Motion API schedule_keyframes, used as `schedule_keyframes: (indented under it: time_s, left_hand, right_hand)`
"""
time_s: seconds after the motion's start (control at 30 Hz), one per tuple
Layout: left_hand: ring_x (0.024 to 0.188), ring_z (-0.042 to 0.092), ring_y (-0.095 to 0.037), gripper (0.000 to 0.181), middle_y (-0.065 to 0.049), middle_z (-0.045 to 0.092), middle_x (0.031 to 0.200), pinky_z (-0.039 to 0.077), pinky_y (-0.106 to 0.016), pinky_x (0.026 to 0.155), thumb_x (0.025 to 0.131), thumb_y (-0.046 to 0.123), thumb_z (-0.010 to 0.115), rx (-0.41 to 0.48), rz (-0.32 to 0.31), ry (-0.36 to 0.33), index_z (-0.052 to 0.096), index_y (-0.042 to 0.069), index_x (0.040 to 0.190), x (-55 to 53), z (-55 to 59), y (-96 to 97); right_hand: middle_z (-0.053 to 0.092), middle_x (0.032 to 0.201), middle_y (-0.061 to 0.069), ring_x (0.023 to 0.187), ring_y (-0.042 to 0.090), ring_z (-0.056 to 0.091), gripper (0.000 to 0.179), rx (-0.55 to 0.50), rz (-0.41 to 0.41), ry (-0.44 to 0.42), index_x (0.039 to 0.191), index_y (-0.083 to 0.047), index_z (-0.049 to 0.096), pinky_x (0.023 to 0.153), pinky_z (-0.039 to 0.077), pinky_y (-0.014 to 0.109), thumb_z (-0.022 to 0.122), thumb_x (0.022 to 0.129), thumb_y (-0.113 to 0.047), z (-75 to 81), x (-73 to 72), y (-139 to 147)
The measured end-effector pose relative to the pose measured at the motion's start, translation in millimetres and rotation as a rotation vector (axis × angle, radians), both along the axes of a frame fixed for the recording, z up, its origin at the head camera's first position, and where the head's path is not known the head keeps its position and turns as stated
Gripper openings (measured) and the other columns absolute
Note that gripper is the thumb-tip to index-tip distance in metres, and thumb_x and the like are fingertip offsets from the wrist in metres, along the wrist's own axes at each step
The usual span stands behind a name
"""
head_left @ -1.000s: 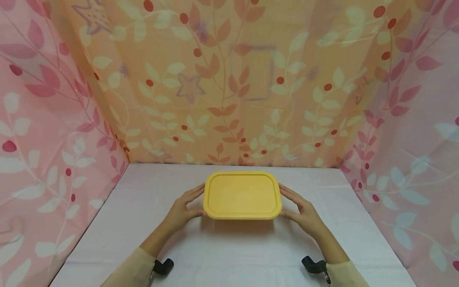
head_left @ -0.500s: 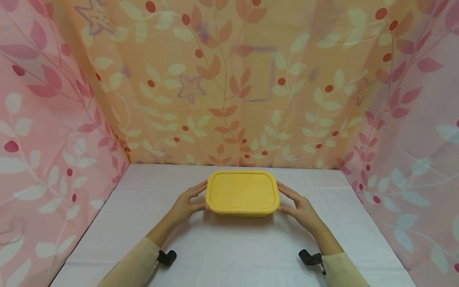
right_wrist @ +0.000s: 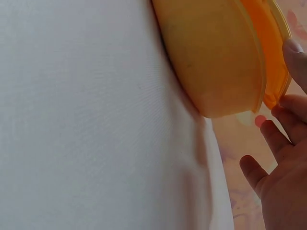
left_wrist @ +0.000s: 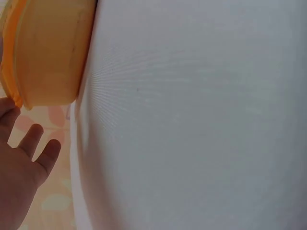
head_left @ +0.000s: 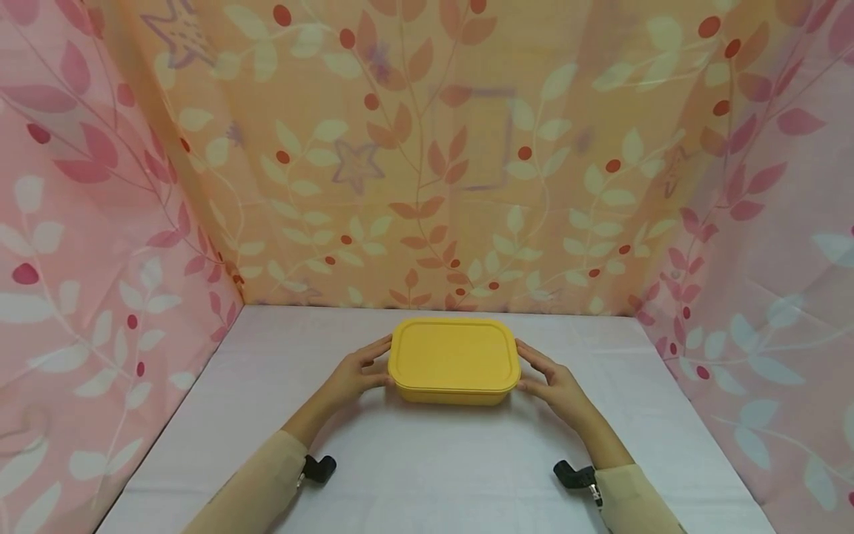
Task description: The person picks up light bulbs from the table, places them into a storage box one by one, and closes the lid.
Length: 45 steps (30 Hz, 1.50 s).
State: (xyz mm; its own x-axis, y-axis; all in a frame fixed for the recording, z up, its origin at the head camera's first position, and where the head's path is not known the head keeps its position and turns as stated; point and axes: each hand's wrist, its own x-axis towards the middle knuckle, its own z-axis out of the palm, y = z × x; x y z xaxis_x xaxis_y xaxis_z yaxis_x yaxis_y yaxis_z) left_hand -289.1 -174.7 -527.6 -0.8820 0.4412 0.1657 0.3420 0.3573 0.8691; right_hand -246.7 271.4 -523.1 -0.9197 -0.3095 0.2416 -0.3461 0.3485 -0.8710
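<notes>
A yellow plastic food box (head_left: 454, 397) stands on the white-covered table, its wall plain in the left wrist view. Over its mouth lies the matching rectangular lid (head_left: 455, 356), rounded at the corners. In the right wrist view the lid (right_wrist: 274, 52) sits just above the box's rim, its brighter orange side and underside showing. My left hand (head_left: 348, 380) holds the lid's left edge, thumb at the front corner and fingers farther back. Opposite it, my right hand (head_left: 557, 386) holds the right edge the same way. Both hands' lower fingers are spread off the box in the wrist views.
White cloth (head_left: 427, 467) covers the table. A patterned orange curtain (head_left: 427, 185) rises behind it, with pink leafy curtains (head_left: 80, 297) along both sides. Black wrist mounts (head_left: 320, 469) stick out from both sleeves.
Both hands have moved slightly away from me and closer together with the lid, which looks smaller and lower. The front wall of the box now shows below the lid's edge.
</notes>
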Motion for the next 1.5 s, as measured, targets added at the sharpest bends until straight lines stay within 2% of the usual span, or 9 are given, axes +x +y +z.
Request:
schedule_keyframes:
  time_s: [0.3, 0.47, 0.8, 1.1, 1.33, 1.43, 1.5]
  left_hand:
    - [0.155, 0.028, -0.019, 0.085, 0.015, 0.035, 0.164, 0.031, -0.056, 0.123, 0.083, 0.044, 0.082, -0.053, 0.01, -0.035, 0.044, 0.029, 0.157, -5.8, 1.1, 3.3]
    - [0.154, 0.028, -0.016, 0.085, 0.02, 0.035, 0.163, 0.032, -0.054, 0.123, 0.082, 0.048, 0.082, -0.072, 0.012, -0.043, 0.044, 0.031, 0.156, -7.8, 1.3, 3.1]
    - [0.155, 0.027, -0.024, 0.09, 0.008, 0.033, 0.166, 0.031, -0.057, 0.122, 0.081, 0.044, 0.084, -0.071, -0.002, -0.043, 0.042, 0.026, 0.158, -5.5, -1.4, 1.1]
    - [0.155, 0.029, -0.024, 0.088, 0.012, 0.035, 0.165, 0.032, -0.055, 0.122, 0.08, 0.045, 0.084, -0.105, 0.01, -0.046, 0.045, 0.025, 0.156, -2.4, -1.2, -0.1]
    - [0.155, 0.028, -0.026, 0.087, 0.011, 0.035, 0.165, 0.032, -0.057, 0.121, 0.081, 0.043, 0.085, -0.105, 0.012, -0.057, 0.044, 0.026, 0.156, 0.3, 0.7, 0.6]
    - [0.155, 0.028, -0.024, 0.086, 0.014, 0.035, 0.164, 0.032, -0.056, 0.122, 0.082, 0.045, 0.084, -0.118, 0.017, -0.067, 0.044, 0.027, 0.156, 0.4, 1.4, 0.8]
    - [0.155, 0.029, -0.021, 0.086, 0.017, 0.035, 0.164, 0.032, -0.054, 0.122, 0.082, 0.046, 0.084, -0.131, 0.022, -0.071, 0.044, 0.028, 0.156, -0.3, 1.9, 0.7]
  right_hand:
    - [0.033, 0.167, 0.003, 0.157, 0.028, 0.022, 0.071, -0.013, 0.02, -0.018, 0.156, -0.018, 0.045, 0.111, 0.023, 0.002, 0.077, 0.093, -0.019, -4.5, -4.1, 2.1]
    - [0.034, 0.167, 0.002, 0.157, 0.029, 0.022, 0.07, -0.02, 0.028, -0.032, 0.156, -0.017, 0.046, 0.111, 0.024, 0.003, 0.077, 0.093, -0.019, -7.0, -6.5, 2.6]
    - [0.034, 0.167, -0.002, 0.157, 0.027, 0.022, 0.071, -0.014, 0.035, -0.061, 0.156, -0.019, 0.046, 0.111, 0.024, 0.002, 0.078, 0.093, -0.022, -8.8, -5.5, 0.9]
    - [0.036, 0.166, -0.001, 0.156, 0.029, 0.023, 0.073, 0.031, 0.021, -0.051, 0.156, -0.019, 0.046, 0.111, 0.021, 0.002, 0.079, 0.091, -0.025, -8.8, -3.2, 0.2]
    - [0.034, 0.166, -0.003, 0.157, 0.026, 0.023, 0.075, 0.076, 0.012, -0.055, 0.157, -0.02, 0.045, 0.109, 0.018, 0.001, 0.079, 0.091, -0.03, -8.6, -1.3, -0.9]
    - [0.035, 0.166, -0.002, 0.157, 0.026, 0.023, 0.075, 0.094, 0.007, -0.047, 0.157, -0.02, 0.045, 0.112, 0.018, 0.004, 0.079, 0.091, -0.032, -8.3, -0.6, -1.0]
    - [0.036, 0.166, -0.001, 0.156, 0.028, 0.024, 0.074, 0.104, -0.001, -0.035, 0.156, -0.02, 0.046, 0.118, 0.019, 0.012, 0.079, 0.091, -0.032, -7.8, -0.2, -1.0]
